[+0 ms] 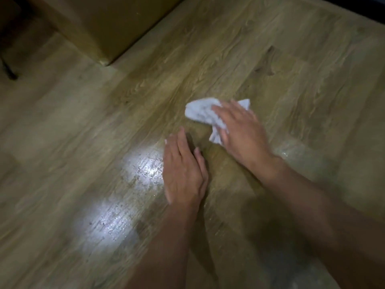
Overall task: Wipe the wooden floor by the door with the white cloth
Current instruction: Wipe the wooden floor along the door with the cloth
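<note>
A crumpled white cloth [201, 111] lies on the wooden floor [208, 65] a little right of centre. My right hand [241, 128] presses flat on top of it, fingers spread toward the upper left, and covers the cloth's right half. My left hand [183, 170] rests palm down on the bare floor just below and left of the cloth, fingers together, holding nothing. Both forearms reach in from the bottom right. The frame is motion-blurred.
A brown wooden panel or door edge [100, 28] meets the floor at the upper left. A thin dark leg [8, 69] stands at the far left. Bright wet-looking glare patches [143, 163] shine left of my left hand, and a dark stain [268, 61] marks the boards at upper right.
</note>
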{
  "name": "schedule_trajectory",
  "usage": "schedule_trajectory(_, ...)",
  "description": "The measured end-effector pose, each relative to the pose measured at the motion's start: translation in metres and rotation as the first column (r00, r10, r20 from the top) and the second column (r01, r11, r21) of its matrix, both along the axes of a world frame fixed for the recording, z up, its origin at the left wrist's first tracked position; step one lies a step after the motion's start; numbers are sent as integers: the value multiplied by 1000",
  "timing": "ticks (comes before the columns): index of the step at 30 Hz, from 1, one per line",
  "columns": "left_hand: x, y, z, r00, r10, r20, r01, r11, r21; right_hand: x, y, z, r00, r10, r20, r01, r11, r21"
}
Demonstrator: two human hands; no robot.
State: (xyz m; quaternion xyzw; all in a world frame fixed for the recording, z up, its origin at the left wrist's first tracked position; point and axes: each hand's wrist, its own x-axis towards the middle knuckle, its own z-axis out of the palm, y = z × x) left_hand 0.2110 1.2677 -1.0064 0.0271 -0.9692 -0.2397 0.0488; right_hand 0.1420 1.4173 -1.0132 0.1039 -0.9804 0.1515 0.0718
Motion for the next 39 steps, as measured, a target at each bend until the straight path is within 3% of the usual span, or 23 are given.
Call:
schedule_trajectory(2, -2, 0, -1, 1000, -22, 15, 23, 996, -86, -37, -20, 3, 988, -148, 40, 149, 989, -23)
schedule_trajectory(4, -5, 0, -1, 999, -40, 34, 43, 992, -115, -68, -53, 8, 985, -135, 106, 138, 990, -19)
schedule_trajectory(6, -6, -1, 0, 996, -57, 61, 66, 987, -147, -79, -76, 14, 984, 107, 141, -101, 994, -49)
schedule_trajectory(8, -7, -1, -1, 994, -63, 85, 77, 981, -180, -71, -72, 17, 916, 357, 180, -342, 933, -109)
schedule_trajectory(10, -8, 0, -1, 994, -61, 93, 79, 976, -201, -60, -46, 18, 855, 475, 207, -443, 878, -182)
schedule_trajectory(12, -8, 0, -2, 993, -72, 93, 91, 973, -213, -64, -19, 16, 871, 456, 183, -431, 888, -162)
schedule_trajectory(15, -8, 1, -3, 993, -55, 108, 76, 976, -206, -97, -26, 13, 957, 240, 164, -218, 966, -141)
schedule_trajectory(18, -8, 2, -1, 991, -54, 123, 78, 977, -198, -115, -69, 12, 985, 81, 152, -70, 995, -76)
schedule_trajectory(20, -8, 1, 0, 990, -55, 128, 79, 978, -194, -107, -81, 15, 981, 107, 163, -96, 993, -69)
schedule_trajectory(26, -9, 4, 2, 986, -48, 157, 85, 969, -232, -63, -27, 15, 872, 463, 158, -452, 886, -101)
schedule_trajectory(30, -8, 3, 2, 988, -49, 147, 85, 963, -255, -93, -13, 9, 966, 196, 169, -187, 980, -68)
schedule_trajectory(33, -8, 3, 4, 987, -71, 148, 107, 960, -257, -111, -53, 15, 974, 61, 216, -61, 998, -6)
schedule_trajectory(39, -8, 2, 4, 980, -99, 172, 150, 938, -311, -54, -19, 20, 892, 408, 197, -377, 909, -175)
